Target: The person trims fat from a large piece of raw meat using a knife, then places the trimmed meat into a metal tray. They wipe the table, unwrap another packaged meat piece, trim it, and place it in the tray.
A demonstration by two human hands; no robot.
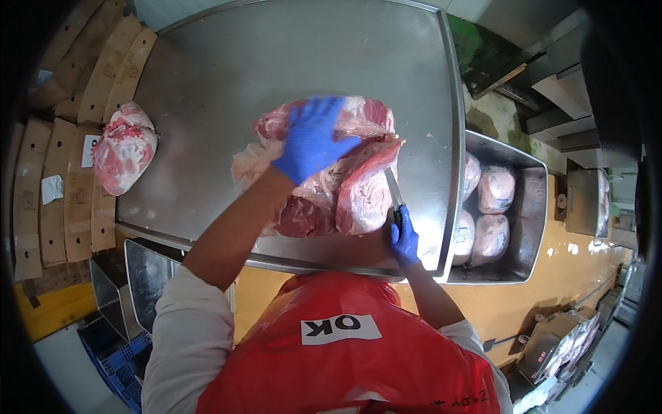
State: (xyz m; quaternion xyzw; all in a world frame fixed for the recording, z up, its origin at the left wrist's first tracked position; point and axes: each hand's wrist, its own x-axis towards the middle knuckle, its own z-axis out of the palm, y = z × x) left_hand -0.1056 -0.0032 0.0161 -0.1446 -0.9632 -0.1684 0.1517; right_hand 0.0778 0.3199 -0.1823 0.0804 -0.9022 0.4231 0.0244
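Observation:
A large piece of raw meat, pink and red with pale fat, lies on the steel table. My left hand, in a blue glove, rests on its upper middle with fingers spread. My right hand, also gloved in blue, grips a knife by its dark handle at the right of the meat. The blade points away from me, alongside the cut flap at the meat's right side; its tip is partly hidden by the meat.
A smaller meat piece lies at the table's left end, beside stacked cardboard boxes. A steel tub of wrapped meat stands at the right. Metal tubs and a blue plastic crate sit at lower left.

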